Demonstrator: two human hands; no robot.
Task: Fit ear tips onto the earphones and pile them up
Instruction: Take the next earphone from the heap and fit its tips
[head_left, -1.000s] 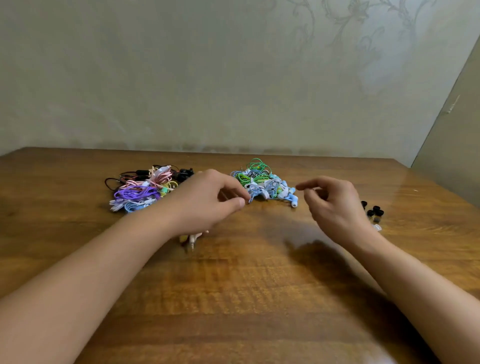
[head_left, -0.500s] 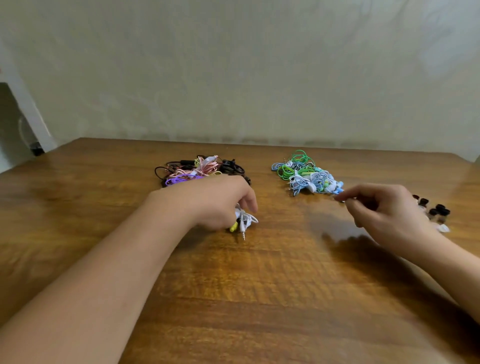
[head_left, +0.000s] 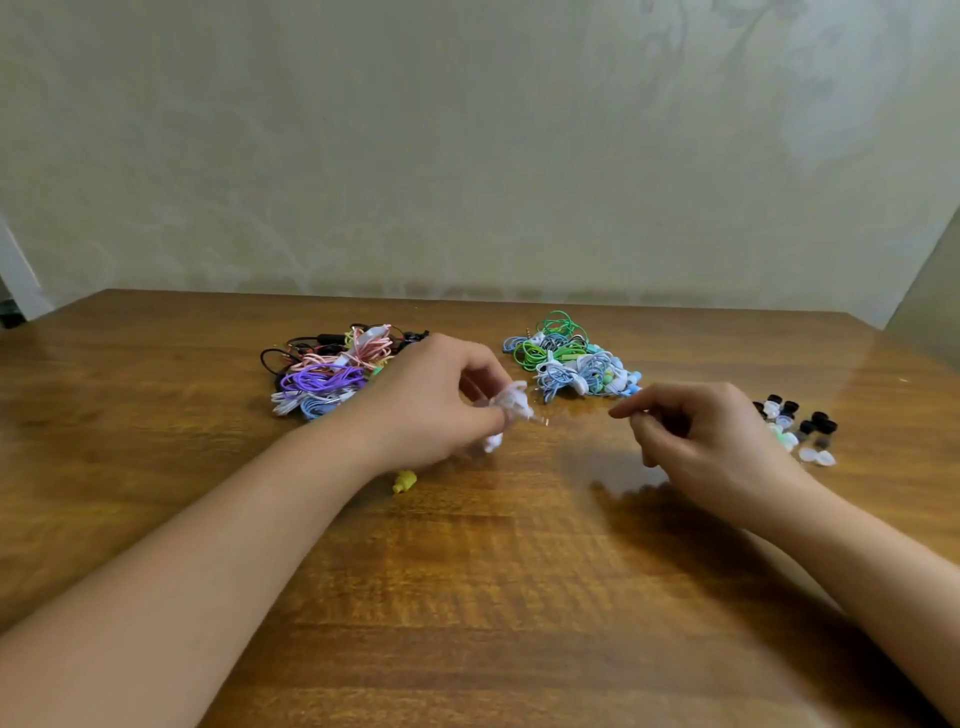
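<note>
Wood bench (head_left: 467, 597), two earphone piles far side. Left hand (head_left: 431, 400) grips white earphone bundle (head_left: 511, 402); right hand (head_left: 696, 431) pinched, contents unclear. Ear tips (head_left: 795, 426) far right. Steady bud, push tip on square.

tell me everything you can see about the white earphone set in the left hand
The white earphone set is a small bundle of thin white cable, blurred by motion. The left hand grips it with curled fingers, held just above the wooden table. A white part hangs below the hand, and a small yellow piece shows lower still; whether that belongs to the set cannot be told.
</note>
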